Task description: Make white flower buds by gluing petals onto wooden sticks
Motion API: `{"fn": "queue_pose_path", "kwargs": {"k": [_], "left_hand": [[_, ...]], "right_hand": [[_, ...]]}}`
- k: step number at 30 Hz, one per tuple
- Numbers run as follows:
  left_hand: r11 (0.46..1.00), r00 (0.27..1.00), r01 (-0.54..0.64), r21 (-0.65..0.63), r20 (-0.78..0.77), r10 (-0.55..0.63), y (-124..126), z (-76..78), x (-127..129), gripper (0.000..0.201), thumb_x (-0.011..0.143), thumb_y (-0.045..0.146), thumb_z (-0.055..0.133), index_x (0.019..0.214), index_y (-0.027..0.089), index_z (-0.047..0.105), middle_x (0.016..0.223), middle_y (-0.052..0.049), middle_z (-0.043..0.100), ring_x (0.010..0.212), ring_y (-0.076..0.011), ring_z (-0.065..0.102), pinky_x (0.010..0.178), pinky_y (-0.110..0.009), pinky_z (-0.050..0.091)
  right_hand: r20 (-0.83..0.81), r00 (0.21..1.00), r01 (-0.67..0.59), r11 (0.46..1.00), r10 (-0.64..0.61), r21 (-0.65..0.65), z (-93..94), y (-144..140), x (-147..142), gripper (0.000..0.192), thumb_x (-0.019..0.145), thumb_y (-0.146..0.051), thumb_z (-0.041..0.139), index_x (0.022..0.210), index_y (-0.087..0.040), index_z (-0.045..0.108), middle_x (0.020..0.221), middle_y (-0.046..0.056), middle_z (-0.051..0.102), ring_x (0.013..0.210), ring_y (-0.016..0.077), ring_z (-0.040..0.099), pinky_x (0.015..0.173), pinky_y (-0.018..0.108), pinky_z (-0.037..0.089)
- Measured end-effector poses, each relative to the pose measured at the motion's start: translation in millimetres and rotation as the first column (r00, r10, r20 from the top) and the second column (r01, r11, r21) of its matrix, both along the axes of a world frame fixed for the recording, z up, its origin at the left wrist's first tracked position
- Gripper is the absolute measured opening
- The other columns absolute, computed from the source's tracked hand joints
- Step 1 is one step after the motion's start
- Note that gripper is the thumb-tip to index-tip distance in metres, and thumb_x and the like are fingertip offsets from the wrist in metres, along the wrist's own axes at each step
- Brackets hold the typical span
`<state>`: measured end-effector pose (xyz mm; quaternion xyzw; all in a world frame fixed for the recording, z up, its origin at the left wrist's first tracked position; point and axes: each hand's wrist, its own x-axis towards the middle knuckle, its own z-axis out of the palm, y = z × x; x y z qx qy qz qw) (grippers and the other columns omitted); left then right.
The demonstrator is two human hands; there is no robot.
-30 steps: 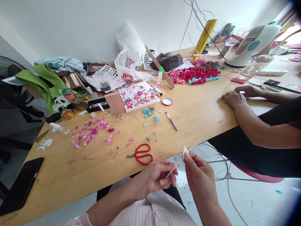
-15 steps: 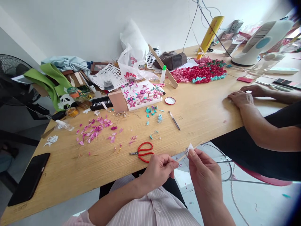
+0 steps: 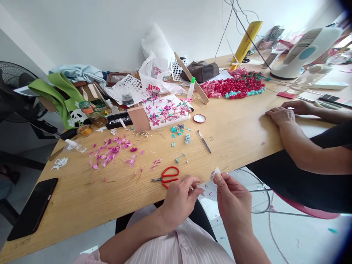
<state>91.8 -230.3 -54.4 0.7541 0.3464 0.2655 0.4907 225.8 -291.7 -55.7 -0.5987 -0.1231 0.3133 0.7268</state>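
Observation:
My right hand [image 3: 233, 196] pinches a small white piece [image 3: 217, 171] between thumb and fingers, over the gap past the table's front edge. Its kind is too small to make out; it has a pointed tip and a greyish side. To its left, my left hand [image 3: 181, 200] has curved fingers with the thumb apart, and I see nothing in it. Red-handled scissors [image 3: 169, 177] lie on the table just beyond the left hand. A small teal piece on a wire [image 3: 178, 160] and a pale bead [image 3: 187, 162] lie farther in.
Pink petals [image 3: 110, 151] are scattered at the left, near a black phone [image 3: 34, 207]. A pen [image 3: 204, 141], teal pieces [image 3: 177, 129] and a white block with pink flowers [image 3: 167, 112] lie farther back. Another person's hands [image 3: 280, 114] rest on the table at the right.
My left hand has let go of a thin pale strip or thread that ran to the white piece, and its fingers have parted. My right hand has moved slightly left with the white piece.

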Motion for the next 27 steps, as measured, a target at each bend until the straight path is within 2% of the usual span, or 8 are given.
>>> {"fn": "queue_pose_path", "kwargs": {"k": [2,3,5,11,16,20,25,27], "left_hand": [[0.977,0.999,-0.023,0.214,0.032,0.016,-1,-3.6,0,0.014,0.092,0.024,0.054,0.083,0.018,0.063,0.073,-0.002,0.064,0.065,-0.0118,0.056,0.063,-0.024,0.042],[0.963,0.998,-0.027,0.269,0.061,0.011,-2,-4.7,-1,0.018,0.093,0.022,0.051,0.079,0.017,0.061,0.069,-0.002,0.062,0.064,-0.0117,0.055,0.061,-0.023,0.041],[0.959,0.994,-0.027,0.281,0.112,-0.005,-2,-4.7,-1,0.018,0.093,0.021,0.051,0.076,0.017,0.058,0.065,-0.001,0.060,0.059,-0.0105,0.053,0.057,-0.022,0.039],[0.997,0.991,0.016,-0.072,0.137,-0.006,1,9.9,-3,0.023,0.089,0.028,0.055,0.069,0.017,0.055,0.058,0.002,0.056,0.054,-0.0091,0.050,0.053,-0.021,0.036],[0.929,0.990,0.062,-0.364,0.139,-0.012,3,19.5,-7,0.027,0.086,0.035,0.059,0.066,0.016,0.054,0.054,0.002,0.054,0.049,-0.0074,0.045,0.049,-0.020,0.034],[0.797,0.986,0.088,-0.598,0.164,0.014,5,17.2,-12,0.034,0.079,0.043,0.067,0.066,0.016,0.052,0.050,0.005,0.051,0.037,-0.0027,0.030,0.038,-0.018,0.021],[0.511,0.979,0.167,-0.843,0.204,0.017,8,8.8,-21,0.035,0.072,0.044,0.075,0.072,0.015,0.055,0.049,0.006,0.052,0.032,0.0004,0.022,0.034,-0.016,0.012],[0.436,0.978,0.186,-0.880,0.206,-0.002,9,6.2,-24,0.034,0.072,0.043,0.075,0.075,0.014,0.057,0.049,0.006,0.052,0.031,0.0006,0.022,0.033,-0.016,0.012]], "right_hand": [[-0.033,0.999,0.014,0.999,-0.013,0.029,0.1,3,-6,0.028,0.066,-0.041,0.084,0.075,-0.019,0.070,0.073,0.001,0.064,0.073,0.0150,0.055,0.072,0.030,0.043],[-0.054,0.998,0.027,0.999,-0.025,0.045,1.5,5,-8,0.027,0.065,-0.040,0.084,0.074,-0.019,0.070,0.073,0.001,0.064,0.073,0.0149,0.056,0.073,0.030,0.044],[-0.100,0.994,0.056,0.996,-0.048,0.074,5.9,8,-10,0.027,0.062,-0.038,0.086,0.073,-0.019,0.070,0.073,0.001,0.065,0.075,0.0147,0.057,0.075,0.030,0.045],[-0.149,0.989,0.035,0.993,-0.017,0.117,14.0,12,-10,0.028,0.059,-0.038,0.087,0.069,-0.019,0.070,0.070,0.001,0.064,0.072,0.0128,0.056,0.074,0.028,0.045],[-0.150,0.988,-0.023,0.990,0.044,0.140,12.6,11,-12,0.025,0.063,-0.039,0.085,0.068,-0.019,0.069,0.070,0.001,0.063,0.072,0.0131,0.053,0.074,0.028,0.043],[-0.153,0.984,-0.063,0.987,0.085,0.146,8.0,10,-15,0.026,0.066,-0.039,0.083,0.067,-0.018,0.067,0.068,0.000,0.060,0.068,0.0123,0.049,0.070,0.027,0.040],[-0.141,0.983,-0.097,0.985,0.117,0.143,3.7,8,-21,0.030,0.070,-0.042,0.080,0.064,-0.018,0.063,0.063,-0.002,0.056,0.064,0.0112,0.045,0.065,0.026,0.036],[-0.135,0.983,-0.108,0.985,0.126,0.135,3.6,8,-22,0.030,0.069,-0.043,0.079,0.063,-0.018,0.064,0.062,-0.002,0.056,0.063,0.0111,0.045,0.064,0.026,0.036]]}}
